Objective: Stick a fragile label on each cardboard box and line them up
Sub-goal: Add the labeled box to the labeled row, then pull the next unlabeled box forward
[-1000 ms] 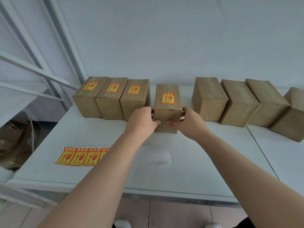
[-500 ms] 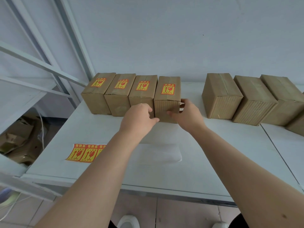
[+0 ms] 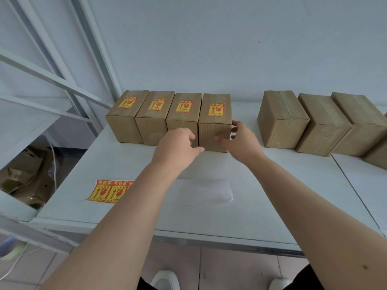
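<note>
Cardboard box (image 3: 214,130), stiff, likely light, at bench's (image 3: 282,185) back edge: right hand (image 3: 243,141) grips its side; left hand (image 3: 176,147) curled alongside, hold unclear.

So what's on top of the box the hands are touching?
A red and yellow fragile sticker sits on the top of that brown cardboard box, toward its near edge. The box is closed, so nothing inside shows.
</note>
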